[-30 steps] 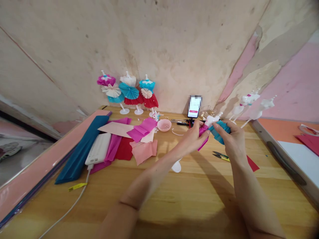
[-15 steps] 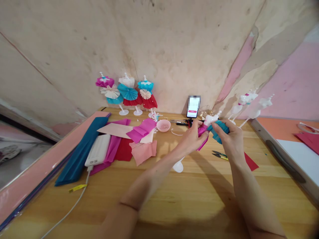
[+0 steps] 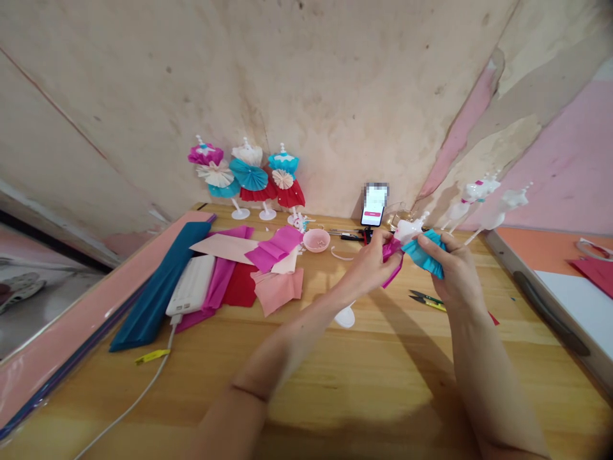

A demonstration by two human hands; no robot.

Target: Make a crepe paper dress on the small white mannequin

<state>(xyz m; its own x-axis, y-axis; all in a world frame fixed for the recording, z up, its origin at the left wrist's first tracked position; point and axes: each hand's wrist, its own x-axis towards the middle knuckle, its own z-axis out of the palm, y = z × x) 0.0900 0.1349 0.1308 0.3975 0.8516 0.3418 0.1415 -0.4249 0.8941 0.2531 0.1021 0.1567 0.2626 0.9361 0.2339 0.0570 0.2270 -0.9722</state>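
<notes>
Miniature mannequins (image 3: pixel 252 176) behind probably crepe paper (image 3: pixel 238 285)

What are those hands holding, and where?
A small white dress form: the left hand pinches pink crepe paper at its base; the right hand holds teal crepe paper beside it.

Snips (image 3: pixel 427 300) below right hand (image 3: pixel 454 268); white base (image 3: pixel 345 317) below left hand (image 3: pixel 371 265).
</notes>
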